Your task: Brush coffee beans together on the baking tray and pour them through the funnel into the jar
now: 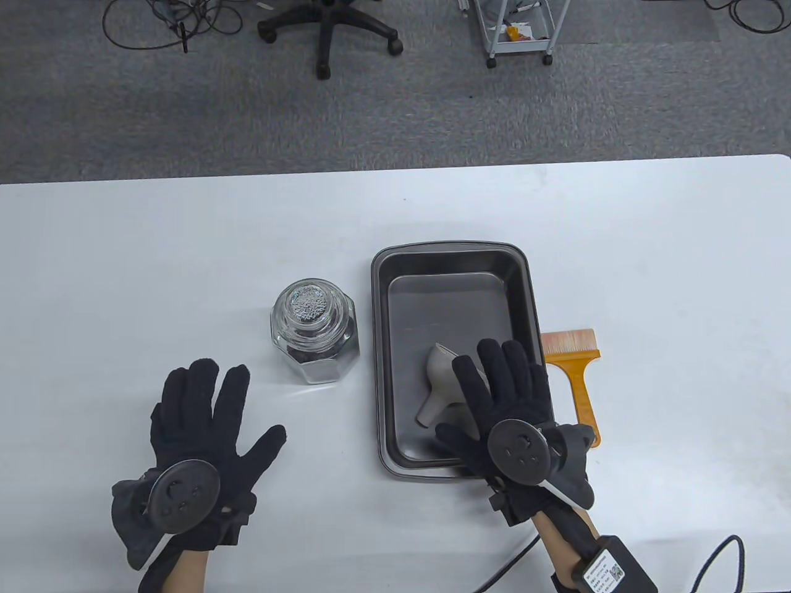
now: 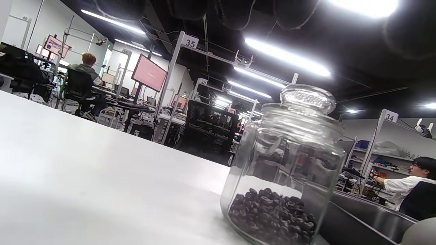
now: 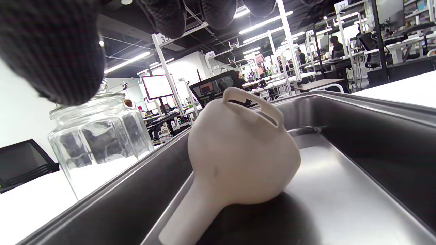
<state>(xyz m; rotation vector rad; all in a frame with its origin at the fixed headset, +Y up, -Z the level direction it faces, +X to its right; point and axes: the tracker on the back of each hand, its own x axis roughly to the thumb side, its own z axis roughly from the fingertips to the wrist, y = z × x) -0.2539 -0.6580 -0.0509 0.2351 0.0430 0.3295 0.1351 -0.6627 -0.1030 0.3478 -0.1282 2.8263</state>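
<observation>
A dark metal baking tray [image 1: 383, 309] lies at the table's middle, with no beans visible on its floor. A beige funnel [image 1: 442, 386] lies on its side in the tray's near end, spout toward me. My right hand [image 1: 500, 395] hovers over it with fingers spread and straight, holding nothing. A lidded glass jar [image 1: 315, 333] stands left of the tray, coffee beans [image 2: 272, 212] in its bottom. My left hand [image 1: 204, 407] is spread flat near the table, just in front of the jar. The funnel [image 3: 238, 153] fills the right wrist view.
A brush [image 1: 571, 364] with an orange handle and pale bristles lies on the table against the tray's right side. Beyond the white table's far edge are grey carpet, an office chair base [image 1: 330, 31] and a wheeled cart [image 1: 519, 28].
</observation>
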